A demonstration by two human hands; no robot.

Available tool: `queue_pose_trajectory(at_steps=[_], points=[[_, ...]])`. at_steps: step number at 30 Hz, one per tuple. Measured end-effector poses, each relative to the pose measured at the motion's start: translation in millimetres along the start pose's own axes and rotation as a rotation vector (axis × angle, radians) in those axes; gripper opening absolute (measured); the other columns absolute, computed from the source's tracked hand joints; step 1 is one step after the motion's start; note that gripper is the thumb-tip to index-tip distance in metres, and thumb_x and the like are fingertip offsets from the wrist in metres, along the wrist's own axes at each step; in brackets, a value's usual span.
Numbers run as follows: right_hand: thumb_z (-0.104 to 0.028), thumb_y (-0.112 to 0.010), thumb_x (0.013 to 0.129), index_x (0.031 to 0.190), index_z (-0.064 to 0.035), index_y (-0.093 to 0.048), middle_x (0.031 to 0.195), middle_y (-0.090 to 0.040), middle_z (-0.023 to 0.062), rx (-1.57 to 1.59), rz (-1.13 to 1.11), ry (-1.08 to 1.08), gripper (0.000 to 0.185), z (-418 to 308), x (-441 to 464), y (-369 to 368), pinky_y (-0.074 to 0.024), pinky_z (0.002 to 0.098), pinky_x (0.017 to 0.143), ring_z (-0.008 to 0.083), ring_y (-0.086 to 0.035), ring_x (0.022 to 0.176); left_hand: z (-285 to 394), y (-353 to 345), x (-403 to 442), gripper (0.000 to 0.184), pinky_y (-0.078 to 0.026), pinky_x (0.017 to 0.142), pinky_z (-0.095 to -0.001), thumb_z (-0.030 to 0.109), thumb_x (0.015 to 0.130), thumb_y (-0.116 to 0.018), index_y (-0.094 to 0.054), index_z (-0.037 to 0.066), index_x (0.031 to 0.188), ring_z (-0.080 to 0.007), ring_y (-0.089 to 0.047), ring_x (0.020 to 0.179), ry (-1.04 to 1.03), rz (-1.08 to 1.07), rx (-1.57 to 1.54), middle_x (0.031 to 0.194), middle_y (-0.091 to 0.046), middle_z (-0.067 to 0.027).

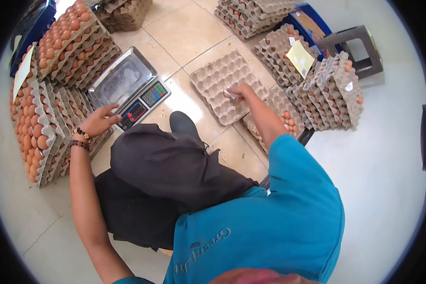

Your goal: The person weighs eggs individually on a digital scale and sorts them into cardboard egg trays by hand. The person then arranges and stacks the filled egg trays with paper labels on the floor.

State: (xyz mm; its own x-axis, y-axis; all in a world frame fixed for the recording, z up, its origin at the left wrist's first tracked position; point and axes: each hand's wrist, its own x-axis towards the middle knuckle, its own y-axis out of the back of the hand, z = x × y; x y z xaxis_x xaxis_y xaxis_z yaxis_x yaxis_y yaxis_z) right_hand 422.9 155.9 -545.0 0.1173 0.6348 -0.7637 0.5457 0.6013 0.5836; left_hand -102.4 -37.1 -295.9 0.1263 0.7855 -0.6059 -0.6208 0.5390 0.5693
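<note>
My left hand (101, 121), with beaded bracelets at its wrist, rests its outstretched fingers at the near left corner of a digital scale (131, 110). Red digits glow on the scale's display, and its metal pan (123, 78) holds no eggs. Over an egg tray (213, 75) of grey pulp on the floor, my right hand (242, 91) is closed in a pinch. A small whitish piece (231, 94) shows at its fingertips, too small to name. The tray's visible cups hold no eggs. Partly under it lies another tray, with several brown eggs (288, 121) near my right forearm.
Tall stacks of egg-filled trays (64, 45) stand at the left, beside the scale. More filled trays (324, 92) are stacked at the right, with a yellow paper (299, 59) on one. Stacked trays (251, 16) and a blue crate (312, 16) stand at the back.
</note>
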Motion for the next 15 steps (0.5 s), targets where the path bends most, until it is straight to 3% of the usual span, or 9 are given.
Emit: queue_pose_trajectory(at_steps=[4,5,7,9,11,13,15], points=[[-0.052,-0.075,0.082,0.08,0.0046,-0.071,0.066,-0.066,0.0144,0.064,0.652,0.161,0.057,2.3,-35.5,13.1,-0.0499,0.0396,0.056,0.0206,-0.061,0.054,-10.3,1.0,-0.8,0.06,-0.051,0.095,-0.0356,0.036,0.099,-0.066,-0.049,0.004,0.147,-0.0242,-0.065,0.112,0.008,0.007,-0.03,0.119,-0.069,-0.0192],[-0.051,-0.068,0.086,0.08,0.0056,-0.071,0.063,-0.065,0.0162,0.228,0.518,0.207,0.057,3.2,-73.1,15.7,-0.0508,0.0423,0.062,0.0234,-0.063,0.057,-14.0,0.1,-2.9,0.062,-0.052,0.094,-0.036,0.037,0.098,-0.067,-0.049,0.003,0.147,-0.0244,-0.066,0.111,-0.007,0.022,-0.043,0.118,-0.069,-0.0198],[-0.046,-0.067,0.089,0.072,0.0031,-0.07,0.058,-0.062,0.0136,0.378,0.662,0.326,0.052,50.8,-75.7,-30.4,-0.0487,0.0387,0.057,0.0226,-0.064,0.056,-18.2,-3.2,-2.8,0.061,-0.053,0.092,-0.0356,0.034,0.098,-0.067,-0.048,0.002,0.146,-0.0242,-0.067,0.108,-0.045,0.028,-0.075,0.119,-0.068,-0.0197],[-0.045,-0.066,0.09,0.075,-0.0015,-0.072,0.059,-0.064,0.0076,0.538,0.577,0.208,0.047,103.4,-99.4,-81.5,-0.0483,0.0338,0.055,0.0217,-0.063,0.055,-22.1,-1.0,-0.3,0.059,-0.053,0.092,-0.0353,0.032,0.099,-0.066,-0.048,0.002,0.146,-0.0247,-0.067,0.108,-0.047,-0.012,-0.06,0.12,-0.067,-0.0199],[-0.046,-0.067,0.09,0.09,-0.0018,-0.072,0.072,-0.069,0.0083,1.077,0.241,-0.121,0.045,152.7,-130.4,-120.5,-0.0514,0.0317,0.055,0.0208,-0.065,0.062,-16.8,1.2,-1.3,0.057,-0.053,0.091,-0.035,0.028,0.1,-0.065,-0.046,0.002,0.147,-0.0252,-0.067,0.11,-0.04,-0.033,-0.047,0.124,-0.065,-0.0206],[-0.049,-0.072,0.083,0.123,0.0066,-0.057,0.108,-0.066,0.0191,1.61,0.177,-0.49,0.07,189.8,-142.7,-147.3,-0.058,0.0442,0.077,0.0297,-0.068,0.091,-16.1,-1.6,-0.2,0.058,-0.053,0.091,-0.0351,0.029,0.1,-0.065,-0.045,0.002,0.148,-0.0248,-0.067,0.11,-0.034,-0.032,-0.081,0.123,-0.066,-0.0204],[-0.053,-0.072,0.082,0.141,0.0068,-0.032,0.13,-0.052,0.0208,1.95,0.184,-0.523,0.093,215.1,-143.7,-140.5,-0.0549,0.0445,0.093,0.0332,-0.061,0.113,-11.6,-3.0,1.6,0.058,-0.052,0.092,-0.0354,0.029,0.101,-0.064,-0.044,0.003,0.149,-0.0251,-0.067,0.111,-0.021,-0.046,-0.079,0.123,-0.066,-0.0208]])
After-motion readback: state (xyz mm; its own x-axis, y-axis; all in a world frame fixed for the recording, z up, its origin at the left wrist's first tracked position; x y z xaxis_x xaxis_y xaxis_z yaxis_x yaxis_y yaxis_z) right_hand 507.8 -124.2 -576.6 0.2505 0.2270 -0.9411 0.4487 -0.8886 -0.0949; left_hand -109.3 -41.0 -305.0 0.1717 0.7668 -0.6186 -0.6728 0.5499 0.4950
